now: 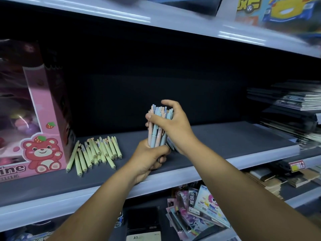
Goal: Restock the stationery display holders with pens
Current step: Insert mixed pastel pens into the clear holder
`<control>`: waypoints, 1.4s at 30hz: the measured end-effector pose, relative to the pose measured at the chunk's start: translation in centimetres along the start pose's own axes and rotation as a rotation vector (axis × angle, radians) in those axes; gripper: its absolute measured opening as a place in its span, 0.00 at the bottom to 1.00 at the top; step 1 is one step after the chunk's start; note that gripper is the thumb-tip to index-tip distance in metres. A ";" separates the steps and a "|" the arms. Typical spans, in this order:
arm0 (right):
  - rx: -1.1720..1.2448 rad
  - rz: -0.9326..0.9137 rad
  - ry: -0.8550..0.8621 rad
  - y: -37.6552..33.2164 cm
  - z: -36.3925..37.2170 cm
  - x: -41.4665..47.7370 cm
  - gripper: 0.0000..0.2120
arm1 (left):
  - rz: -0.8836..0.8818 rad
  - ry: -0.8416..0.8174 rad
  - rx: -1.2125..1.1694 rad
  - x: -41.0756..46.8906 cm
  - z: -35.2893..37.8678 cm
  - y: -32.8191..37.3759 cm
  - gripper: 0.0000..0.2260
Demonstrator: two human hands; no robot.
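Hands (161,136) upright around pen bundle (159,129): left grips base, right curls on top.

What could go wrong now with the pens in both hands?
The left hand grips only the bottom of the upright pen bundle and the right hand steadies the top; pens might slip out and drop. The yellow pens lie loose on the shelf; an arm's bump could roll them off.

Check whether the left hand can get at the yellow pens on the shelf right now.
Likely not yet: the left hand grips the pastel pen bundle. Nothing stands between it and the yellow pens on the shelf.
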State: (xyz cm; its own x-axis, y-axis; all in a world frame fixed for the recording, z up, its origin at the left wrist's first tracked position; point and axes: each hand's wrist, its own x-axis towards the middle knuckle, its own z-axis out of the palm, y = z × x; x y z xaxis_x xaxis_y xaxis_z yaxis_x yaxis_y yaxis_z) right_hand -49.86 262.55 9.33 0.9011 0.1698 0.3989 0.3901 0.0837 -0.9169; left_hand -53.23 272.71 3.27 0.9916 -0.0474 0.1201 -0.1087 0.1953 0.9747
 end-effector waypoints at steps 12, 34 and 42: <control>0.038 0.038 -0.008 -3.0 -1.5 -2.5 0.18 | 0.008 -0.063 0.033 -1.4 3.1 1.8 0.09; -1.559 0.305 0.607 -8.8 -42.8 -36.2 0.14 | -0.135 -0.750 -0.119 -13.5 43.1 -10.3 0.10; -1.744 0.755 0.713 -14.6 -58.3 -56.0 0.21 | -0.249 -0.973 -0.167 -25.3 65.1 -16.1 0.08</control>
State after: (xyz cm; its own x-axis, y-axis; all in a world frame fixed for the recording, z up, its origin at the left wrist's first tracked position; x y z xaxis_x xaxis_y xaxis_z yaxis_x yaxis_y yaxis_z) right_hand -94.98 194.60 -0.15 0.6678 -0.6648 0.3348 -0.6863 -0.7241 -0.0688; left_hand -81.10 206.96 -3.14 0.4898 -0.8671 0.0910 0.1784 0.2018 0.9630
